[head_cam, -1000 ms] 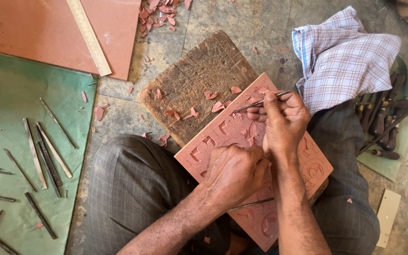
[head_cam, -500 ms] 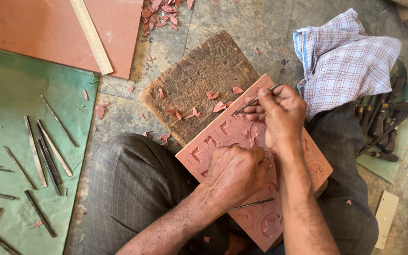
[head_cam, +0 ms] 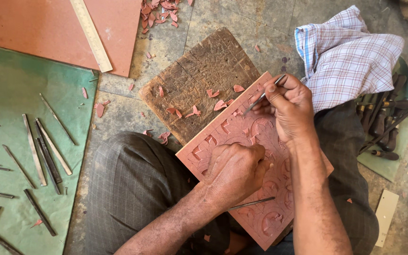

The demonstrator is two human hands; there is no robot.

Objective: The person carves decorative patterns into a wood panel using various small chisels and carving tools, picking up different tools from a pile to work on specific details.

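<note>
- Your right hand is closed in a pinch on a thin grey metal carving tool, its tip set on the upper corner of the reddish-pink square carved slab that rests tilted across your lap.
- Your left hand is curled into a loose fist and presses down on the middle of the slab; you seem to be steadying it, and whether it grips anything cannot be told.
- Judging by the surface, the work is well along: leaf and scroll relief is cut across most of the visible face, while the top corner under the tool looks shallower and, I judge, is what remains.
- A second slim metal rod lies on the slab just beside your left wrist.
- The slab's upper edge leans on a worn brown wooden block strewn with pink chips.
- To your left a green mat carries a spread of loose metal gravers, well apart from your hands.
- A flat terracotta sheet with a pale wooden ruler on it sits beyond the mat.
- A checked cloth lies near your right hand, with dark-handled tools beside it.
- Nothing blocks the corner being cut; only chips lie close.
</note>
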